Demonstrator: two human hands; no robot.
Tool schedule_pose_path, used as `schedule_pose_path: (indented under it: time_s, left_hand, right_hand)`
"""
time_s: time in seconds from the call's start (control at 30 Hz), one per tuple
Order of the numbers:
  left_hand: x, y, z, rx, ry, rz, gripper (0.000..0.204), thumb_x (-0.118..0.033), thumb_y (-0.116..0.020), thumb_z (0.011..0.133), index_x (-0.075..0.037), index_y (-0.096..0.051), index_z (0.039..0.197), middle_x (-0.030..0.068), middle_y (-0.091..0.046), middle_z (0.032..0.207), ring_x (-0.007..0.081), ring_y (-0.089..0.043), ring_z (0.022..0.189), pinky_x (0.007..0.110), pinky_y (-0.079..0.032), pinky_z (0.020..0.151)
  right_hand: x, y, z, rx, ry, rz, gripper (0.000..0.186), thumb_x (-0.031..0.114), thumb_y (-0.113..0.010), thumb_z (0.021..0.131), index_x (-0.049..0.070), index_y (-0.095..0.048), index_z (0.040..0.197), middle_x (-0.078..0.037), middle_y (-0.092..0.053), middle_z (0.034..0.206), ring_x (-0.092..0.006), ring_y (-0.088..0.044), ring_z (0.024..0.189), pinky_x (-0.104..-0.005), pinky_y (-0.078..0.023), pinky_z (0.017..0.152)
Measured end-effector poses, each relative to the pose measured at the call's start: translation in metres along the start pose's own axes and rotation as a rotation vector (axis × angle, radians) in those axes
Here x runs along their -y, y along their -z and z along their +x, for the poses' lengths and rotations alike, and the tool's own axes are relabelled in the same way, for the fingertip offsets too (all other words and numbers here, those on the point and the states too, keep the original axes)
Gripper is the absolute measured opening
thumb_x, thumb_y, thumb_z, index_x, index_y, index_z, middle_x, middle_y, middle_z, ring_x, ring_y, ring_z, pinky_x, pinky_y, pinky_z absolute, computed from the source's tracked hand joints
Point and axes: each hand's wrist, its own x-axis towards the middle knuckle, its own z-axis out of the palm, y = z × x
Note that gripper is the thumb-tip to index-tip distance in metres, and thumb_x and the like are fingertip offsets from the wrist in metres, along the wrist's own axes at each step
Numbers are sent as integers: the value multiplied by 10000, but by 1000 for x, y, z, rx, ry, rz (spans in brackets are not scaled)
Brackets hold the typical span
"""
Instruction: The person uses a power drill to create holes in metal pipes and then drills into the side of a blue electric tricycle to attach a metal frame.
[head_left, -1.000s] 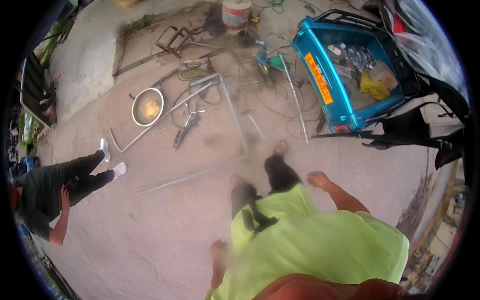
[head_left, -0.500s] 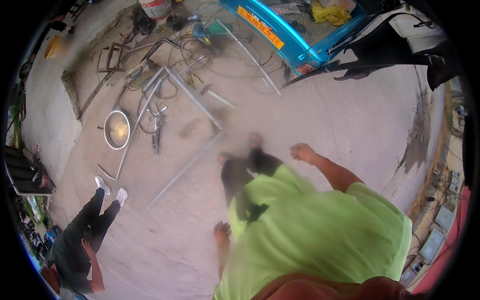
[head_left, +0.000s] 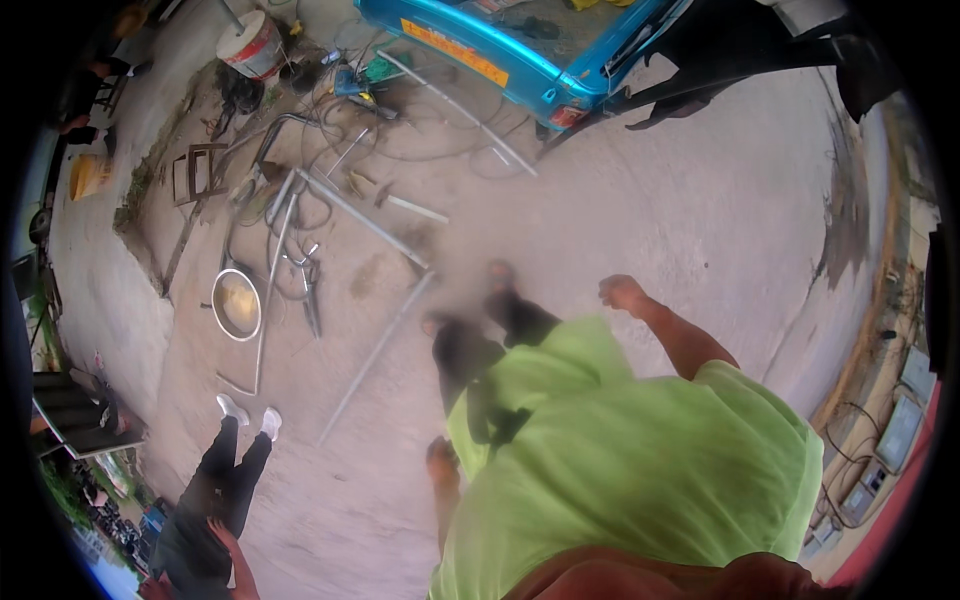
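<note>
My right hand [head_left: 622,293] hangs forward of my green shirt, its fingers curled in and nothing seen in them. At my other side my left hand [head_left: 441,462] hangs low beside the shirt, loosely closed and a little blurred; no object shows in it. Neither hand touches anything on the ground. Ahead of my feet and to the left lies an angled metal tube frame [head_left: 365,222]; one long tube [head_left: 375,345] runs from its corner toward the lower left. A round metal basin [head_left: 238,304] with yellowish contents and a black-handled clamp-like tool [head_left: 310,290] are near it.
A blue vehicle bed [head_left: 480,50] stands at the top, with a loose metal tube [head_left: 460,112] and cables beside it. Farther left are a bucket [head_left: 250,50] and a small rusty frame [head_left: 198,174]. A person in white shoes [head_left: 232,409] stands at the lower left.
The view has turned: the basin, tubes and bystander sit lower in the picture, and the vehicle lies farther left and higher. Both my hands still hang at my sides, nearly unchanged.
</note>
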Motion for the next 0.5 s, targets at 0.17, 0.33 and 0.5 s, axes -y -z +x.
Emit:
schedule_pose_path:
  time_s: [0.17,0.33,0.5]
  left_hand:
    - [-20,7,7,-67,0,60,484,-330,-589,997,-59,-517,1391,154,-639,1226,287,-631,1082,436,-527,875]
    - [-46,40,20,-36,-8,63,481,-320,-597,997,-63,-507,1394,156,-651,1197,287,-655,1047,433,-542,833]
    - [-48,104,38,-38,-7,23,472,-313,-595,993,-49,-524,1378,145,-658,1184,281,-665,1029,424,-542,825]
  right_hand:
    - [-5,-19,-17,0,-36,64,334,170,-626,960,21,-657,1257,-113,-718,1099,-219,-699,904,-332,-559,737]
    - [-18,-56,-35,-23,-52,73,347,193,-623,963,22,-640,1264,-116,-719,1101,-225,-702,914,-344,-561,760]
    - [-13,-118,-60,-9,-72,75,348,223,-625,967,27,-631,1255,-119,-717,1115,-233,-702,938,-357,-564,783]
